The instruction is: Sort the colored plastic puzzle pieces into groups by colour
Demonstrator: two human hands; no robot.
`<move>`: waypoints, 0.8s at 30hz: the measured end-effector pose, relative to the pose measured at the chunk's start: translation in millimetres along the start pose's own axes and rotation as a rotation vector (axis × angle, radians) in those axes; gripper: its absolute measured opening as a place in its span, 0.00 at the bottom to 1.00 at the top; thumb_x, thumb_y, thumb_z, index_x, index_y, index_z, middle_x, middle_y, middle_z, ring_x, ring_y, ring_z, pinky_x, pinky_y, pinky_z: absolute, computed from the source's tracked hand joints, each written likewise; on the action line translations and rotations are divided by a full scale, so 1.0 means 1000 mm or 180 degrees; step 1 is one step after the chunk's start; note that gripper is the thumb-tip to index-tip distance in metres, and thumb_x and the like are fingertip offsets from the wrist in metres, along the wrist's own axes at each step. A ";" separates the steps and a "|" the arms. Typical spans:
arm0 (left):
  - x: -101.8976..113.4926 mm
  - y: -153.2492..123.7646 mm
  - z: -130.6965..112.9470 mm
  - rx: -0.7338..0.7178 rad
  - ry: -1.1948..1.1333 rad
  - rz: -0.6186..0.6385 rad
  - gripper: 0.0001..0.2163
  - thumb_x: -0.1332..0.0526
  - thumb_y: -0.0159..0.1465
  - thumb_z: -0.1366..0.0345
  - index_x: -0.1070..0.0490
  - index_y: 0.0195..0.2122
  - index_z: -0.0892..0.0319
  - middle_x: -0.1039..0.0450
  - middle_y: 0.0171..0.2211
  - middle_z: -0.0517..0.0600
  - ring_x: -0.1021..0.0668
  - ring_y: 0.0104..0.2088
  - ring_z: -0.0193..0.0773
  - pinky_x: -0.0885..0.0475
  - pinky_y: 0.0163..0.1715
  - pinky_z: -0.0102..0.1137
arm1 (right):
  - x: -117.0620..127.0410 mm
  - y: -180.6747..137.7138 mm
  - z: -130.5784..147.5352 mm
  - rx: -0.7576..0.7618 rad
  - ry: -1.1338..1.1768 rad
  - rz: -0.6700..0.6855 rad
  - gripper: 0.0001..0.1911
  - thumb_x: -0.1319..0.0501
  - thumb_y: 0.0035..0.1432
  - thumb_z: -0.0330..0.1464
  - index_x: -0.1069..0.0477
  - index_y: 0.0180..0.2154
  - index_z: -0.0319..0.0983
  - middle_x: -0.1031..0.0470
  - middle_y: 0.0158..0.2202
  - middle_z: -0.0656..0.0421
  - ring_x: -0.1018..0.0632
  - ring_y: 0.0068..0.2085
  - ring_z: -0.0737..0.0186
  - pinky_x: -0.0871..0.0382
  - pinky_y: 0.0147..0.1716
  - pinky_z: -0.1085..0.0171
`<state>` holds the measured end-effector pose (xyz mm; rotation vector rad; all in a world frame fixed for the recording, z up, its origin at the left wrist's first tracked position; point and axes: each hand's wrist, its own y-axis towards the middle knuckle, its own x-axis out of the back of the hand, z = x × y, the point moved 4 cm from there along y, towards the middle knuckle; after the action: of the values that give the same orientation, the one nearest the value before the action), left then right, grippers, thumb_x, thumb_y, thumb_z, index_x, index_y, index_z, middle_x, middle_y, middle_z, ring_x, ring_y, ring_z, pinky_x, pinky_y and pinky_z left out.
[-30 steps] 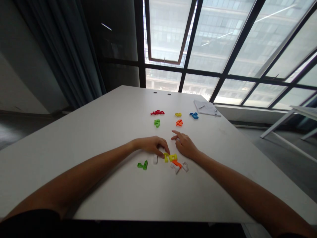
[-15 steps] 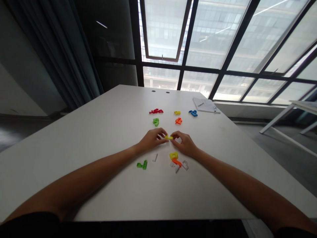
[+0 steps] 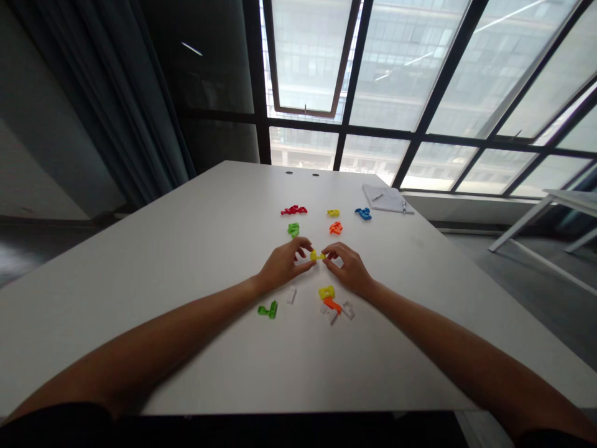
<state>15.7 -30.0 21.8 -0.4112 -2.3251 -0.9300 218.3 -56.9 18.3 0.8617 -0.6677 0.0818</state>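
Between both hands, just above the white table, is a small yellow plastic piece. My left hand pinches its left end with thumb and fingers. Its right end is gripped between the thumb and fingers of my right hand. Closer to me lie another yellow piece, an orange piece touching it, and some white pieces beside them. A green piece and a single white piece rest below my left hand.
Beyond the hands sit small piles of red pieces, light green pieces, orange-red pieces, yellow pieces and blue pieces. Paper sheets with pens lie at the far right, near the windows.
The yellow piece has been turned slightly and raised a little between my fingers. My left fingers have shifted a bit. The loose pieces lie about where they were.
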 end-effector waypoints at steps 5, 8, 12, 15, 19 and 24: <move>0.003 -0.001 -0.004 -0.0040 0.0065 -0.0105 0.18 0.32 0.63 0.56 0.35 0.49 0.54 0.21 0.45 0.49 0.19 0.37 0.38 0.25 0.35 0.32 | -0.001 -0.003 0.001 0.0058 -0.0065 -0.0070 0.06 0.38 0.66 0.31 0.29 0.45 0.42 0.23 0.40 0.57 0.22 0.38 0.61 0.26 0.39 0.62; 0.003 -0.001 -0.004 -0.0043 0.0016 -0.0123 0.19 0.33 0.64 0.55 0.35 0.52 0.54 0.22 0.48 0.50 0.19 0.39 0.38 0.24 0.36 0.33 | -0.001 -0.003 0.001 0.0083 -0.0185 -0.0086 0.07 0.37 0.66 0.32 0.30 0.46 0.43 0.22 0.40 0.57 0.21 0.38 0.60 0.26 0.39 0.62; 0.001 -0.001 -0.002 0.0027 0.0066 -0.0112 0.22 0.34 0.65 0.58 0.37 0.58 0.52 0.25 0.54 0.51 0.19 0.42 0.39 0.23 0.38 0.33 | 0.012 0.002 -0.017 -0.0106 -0.0420 -0.0502 0.07 0.37 0.65 0.34 0.30 0.44 0.42 0.22 0.40 0.57 0.21 0.36 0.60 0.26 0.38 0.62; -0.001 0.000 0.000 0.0056 0.0145 -0.0023 0.21 0.37 0.66 0.62 0.38 0.59 0.52 0.25 0.54 0.50 0.19 0.41 0.37 0.23 0.38 0.33 | 0.032 0.005 -0.051 -0.0479 -0.0672 -0.0840 0.07 0.37 0.63 0.35 0.30 0.43 0.41 0.22 0.39 0.57 0.21 0.34 0.60 0.27 0.37 0.62; -0.003 0.000 -0.001 0.0014 0.0253 0.0129 0.20 0.38 0.65 0.65 0.37 0.58 0.52 0.26 0.54 0.49 0.19 0.40 0.36 0.23 0.38 0.32 | 0.058 0.010 -0.108 -0.1198 -0.1429 -0.0629 0.05 0.39 0.62 0.33 0.28 0.40 0.40 0.21 0.38 0.56 0.21 0.33 0.60 0.29 0.38 0.62; -0.004 0.001 -0.004 0.0026 0.0407 0.0242 0.18 0.39 0.65 0.66 0.36 0.56 0.52 0.27 0.54 0.48 0.19 0.38 0.35 0.24 0.38 0.32 | 0.061 0.025 -0.158 -0.2030 -0.2369 0.0288 0.10 0.40 0.64 0.33 0.24 0.46 0.41 0.19 0.43 0.54 0.21 0.44 0.55 0.31 0.45 0.61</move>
<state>20.7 -32.3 21.6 -0.4215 -2.1818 -0.8840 339.2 62.2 -2.3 0.2168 -1.3368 -0.3744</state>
